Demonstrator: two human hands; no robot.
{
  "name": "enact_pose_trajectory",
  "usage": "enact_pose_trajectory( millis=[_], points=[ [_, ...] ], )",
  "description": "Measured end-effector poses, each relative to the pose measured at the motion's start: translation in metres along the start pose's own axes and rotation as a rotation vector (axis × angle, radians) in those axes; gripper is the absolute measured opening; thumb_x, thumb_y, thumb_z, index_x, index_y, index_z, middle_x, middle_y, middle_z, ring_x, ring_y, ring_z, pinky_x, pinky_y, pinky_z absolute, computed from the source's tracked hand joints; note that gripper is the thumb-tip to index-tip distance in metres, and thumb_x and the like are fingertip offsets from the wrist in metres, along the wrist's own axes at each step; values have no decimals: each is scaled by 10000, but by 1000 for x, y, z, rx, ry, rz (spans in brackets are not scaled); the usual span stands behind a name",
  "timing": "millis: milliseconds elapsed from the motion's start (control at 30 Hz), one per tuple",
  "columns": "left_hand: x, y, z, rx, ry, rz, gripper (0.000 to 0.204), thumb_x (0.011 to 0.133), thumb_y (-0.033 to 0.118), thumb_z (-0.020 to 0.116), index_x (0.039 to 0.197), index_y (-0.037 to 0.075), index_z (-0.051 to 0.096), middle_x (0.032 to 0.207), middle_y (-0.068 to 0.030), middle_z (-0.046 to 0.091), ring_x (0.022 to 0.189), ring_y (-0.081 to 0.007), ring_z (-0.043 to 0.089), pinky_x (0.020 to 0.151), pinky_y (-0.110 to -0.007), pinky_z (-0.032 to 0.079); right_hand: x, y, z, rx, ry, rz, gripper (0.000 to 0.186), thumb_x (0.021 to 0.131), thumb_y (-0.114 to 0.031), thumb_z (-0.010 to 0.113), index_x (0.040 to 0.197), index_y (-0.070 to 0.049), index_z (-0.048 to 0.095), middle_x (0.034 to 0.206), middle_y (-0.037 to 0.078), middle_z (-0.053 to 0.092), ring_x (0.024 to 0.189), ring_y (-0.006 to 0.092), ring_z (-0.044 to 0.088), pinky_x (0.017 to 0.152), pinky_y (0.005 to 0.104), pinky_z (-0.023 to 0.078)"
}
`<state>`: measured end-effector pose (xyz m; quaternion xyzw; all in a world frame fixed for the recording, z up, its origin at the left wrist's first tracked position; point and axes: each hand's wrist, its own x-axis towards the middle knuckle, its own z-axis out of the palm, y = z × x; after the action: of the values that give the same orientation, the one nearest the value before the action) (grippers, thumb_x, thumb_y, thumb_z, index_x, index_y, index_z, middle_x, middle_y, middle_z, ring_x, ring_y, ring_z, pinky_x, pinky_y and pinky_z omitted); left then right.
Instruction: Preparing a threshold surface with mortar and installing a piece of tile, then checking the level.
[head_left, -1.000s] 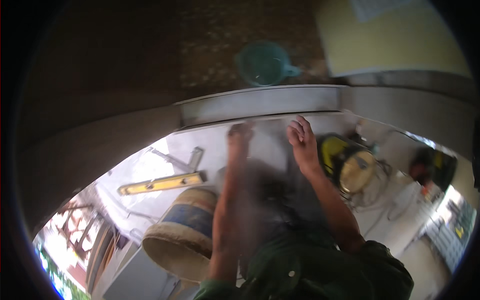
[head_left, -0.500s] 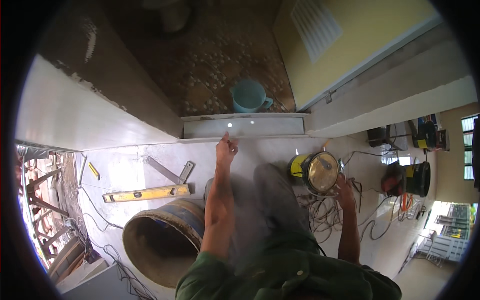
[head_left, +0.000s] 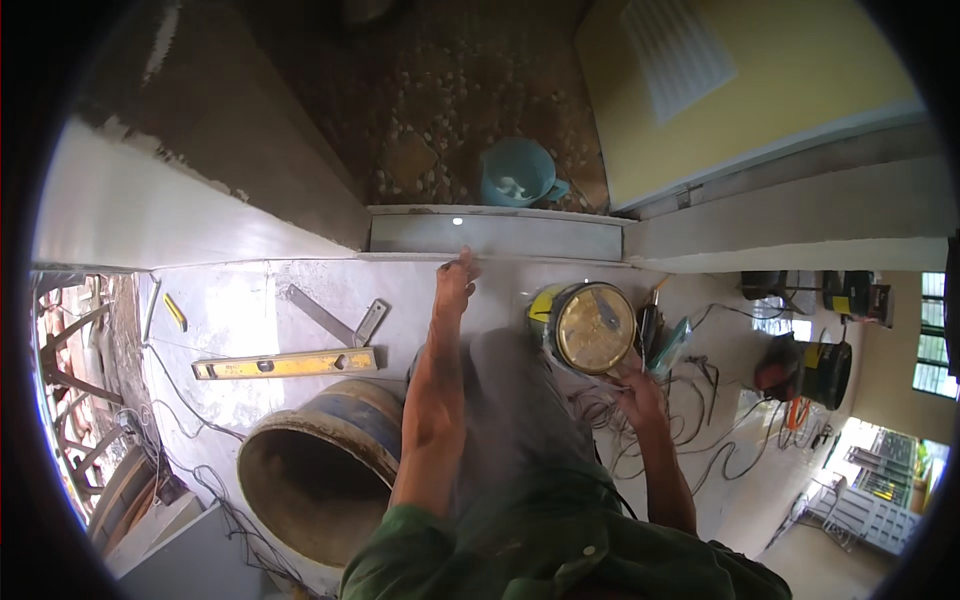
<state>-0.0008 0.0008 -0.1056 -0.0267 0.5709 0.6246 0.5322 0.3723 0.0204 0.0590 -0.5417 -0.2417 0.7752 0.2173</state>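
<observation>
Sitting nearer the legs [head_left: 520,400] than half a second ago, the black-and-yellow bucket [head_left: 541,304] right of centre is now closer to the seemingly empty, loosely open left hand [head_left: 455,283], the right hand [head_left: 638,395] apparently closed around its lower-right edge.

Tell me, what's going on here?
Someone's right hand is at the edge of a black-and-yellow bucket. The left hand is out by the pale doorway sill; whether it touches is unclear. A blue jug stands beyond the sill, and a yellow spirit level lies off to the left.
</observation>
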Motion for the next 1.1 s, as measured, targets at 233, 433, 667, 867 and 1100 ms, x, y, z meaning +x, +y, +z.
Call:
enact_pose_trajectory(
  millis=[233, 433, 667, 867, 1100],
  points=[
    [-10, 27, -10, 210, 18, -85, 608, 764, 547, 629, 1023, -3, 620, 995, -96, 589, 912, -174, 506, 690, -327, 385, 34, 40, 28, -1334, -206, -469, 738, 724, 57, 408, 1432, -57, 231, 1391, 154, 389, 1188, 355, 481, 1017, 454, 401],
    [-3, 28, -13, 262, 56, -100, 580, 731, 528, 658, 933, -15, 647, 817, -34, 551, 744, -120, 432, 629, -272, 341, 27, 55, 74, 325, -22, 87, 698, 755, 77, 410, 1421, -37, 235, 1408, 139, 360, 1239, 324, 431, 1069, 450, 369],
    [-9, 32, -9, 233, 135, -49, 425, 724, 432, 697, 792, 15, 653, 673, 30, 466, 623, -87, 340, 583, -249, 303, 7, 50, 156, 135, 81, 164, 615, 777, 71, 426, 1373, -16, 303, 1300, 106, 476, 1144, 221, 516, 918, 301, 453],
    [2, 25, -16, 261, 83, -175, 700, 708, 533, 699, 1056, -64, 590, 1078, -133, 566, 1039, -210, 457, 898, -374, 359, 28, 100, 115, -450, -220, 12, 527, 800, 39, 441, 1321, 15, 365, 1260, 117, 510, 1067, 176, 555, 851, 275, 471],
    [2, 25, -18, 243, 91, -172, 660, 718, 527, 696, 1053, -34, 606, 1043, -112, 566, 995, -205, 450, 868, -374, 357, 17, 70, 142, 130, 149, 130, 379, 891, -8, 468, 1265, 15, 411, 1197, 146, 540, 1101, 240, 553, 923, 371, 491]
  ],
)
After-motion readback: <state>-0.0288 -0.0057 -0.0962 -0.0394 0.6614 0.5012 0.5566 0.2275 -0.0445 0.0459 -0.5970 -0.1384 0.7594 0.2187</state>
